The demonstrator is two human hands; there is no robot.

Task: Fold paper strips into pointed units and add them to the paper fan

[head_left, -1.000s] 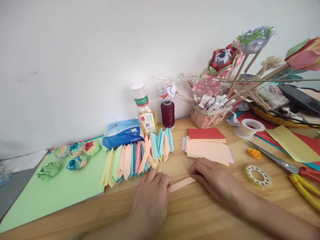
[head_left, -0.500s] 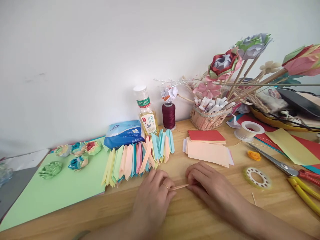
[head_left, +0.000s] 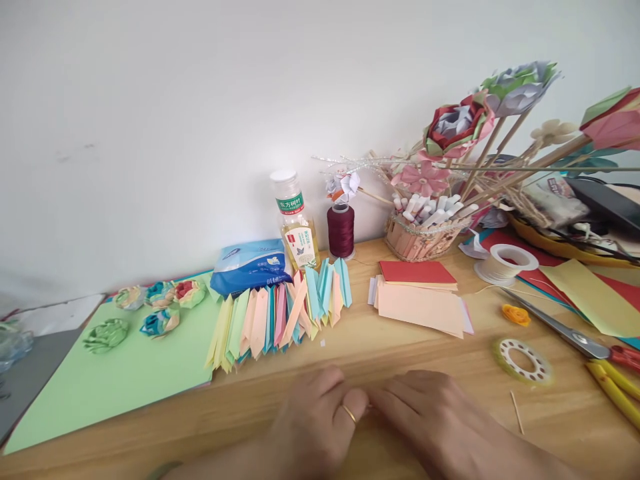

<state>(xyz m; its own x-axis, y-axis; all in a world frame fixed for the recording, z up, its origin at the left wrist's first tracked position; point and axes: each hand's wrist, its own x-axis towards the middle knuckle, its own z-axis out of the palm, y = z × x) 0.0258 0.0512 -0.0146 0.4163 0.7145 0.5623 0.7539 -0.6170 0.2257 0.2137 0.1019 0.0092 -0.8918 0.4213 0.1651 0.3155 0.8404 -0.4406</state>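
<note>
My left hand (head_left: 325,417), with a ring on one finger, is curled down close to the front of the wooden table (head_left: 240,420). Beside it, almost touching, my right hand (head_left: 430,413) is bent over with its knuckles up. The folded peach paper strip between them is almost wholly hidden by the fingers. Behind the hands lie a row of folded paper strips (head_left: 280,317) in several colours and a stack of peach paper slips (head_left: 420,307) topped by red paper (head_left: 417,272).
Paper flowers (head_left: 160,323) rest on green sheets (head_left: 150,380) at left. Tissues (head_left: 250,263), a bottle (head_left: 300,233), purple thread (head_left: 341,230) and a marker basket (head_left: 425,240) line the wall. Scissors (head_left: 575,337), tape (head_left: 523,360), white spool (head_left: 506,263) and yellow-handled tool (head_left: 615,393) lie right.
Both hands have come nearer to me and closer together. The peach strip that showed between them is now covered. A small white scrap shows on the table, and the view has shifted slightly.
</note>
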